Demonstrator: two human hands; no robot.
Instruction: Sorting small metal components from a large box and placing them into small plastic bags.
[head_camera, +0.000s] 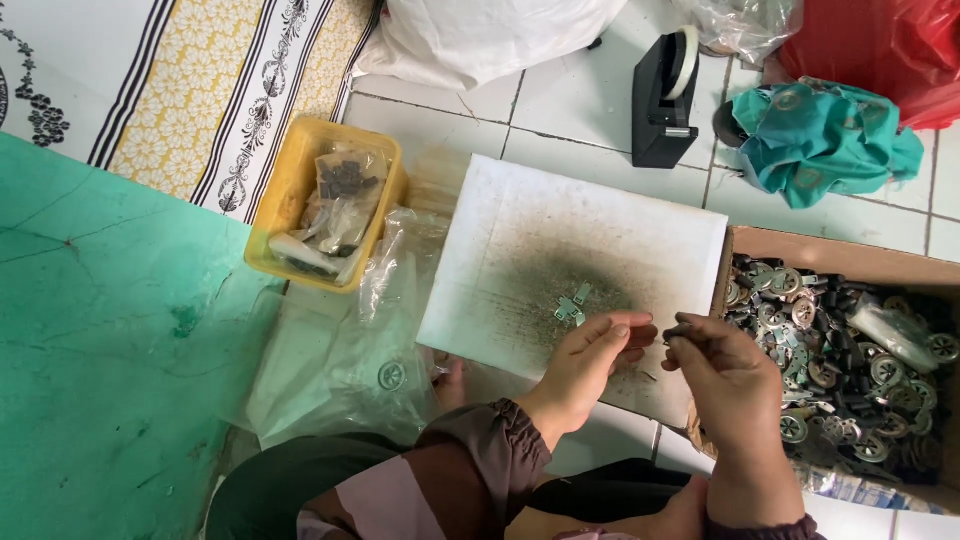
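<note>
A small dark part (676, 331) is being pinched at the fingertips of the right hand (735, 385), just above the near right edge of the white board (520, 215). The part is too small for its long axis to be told with certainty; it is being pointed leftward, toward the left hand (590, 362). The gap between the two hands is being kept narrow, with the fingertips almost meeting over the board. The left hand is being held with its fingers curled and its thumb drawn in, as if something tiny is being gripped, though whether anything is actually held there cannot be told. The dark part is lying nearer to the right hand, which is gripping it, while the left is being brought in from the side at the same height.

Just beyond the left fingertips, a few small metal pieces (571, 305) are lying on the dark-smudged middle of the board, apart from both hands. To the right, a cardboard box (840, 258) filled with round metal parts and dark bits is being kept just beside the right wrist. Farther left, a yellow tray (290, 190) with bagged parts is being left well apart, with clear plastic bags (330, 360) spread below it. A black tape dispenser (662, 100) is standing on the tiled floor beyond the board.
</note>
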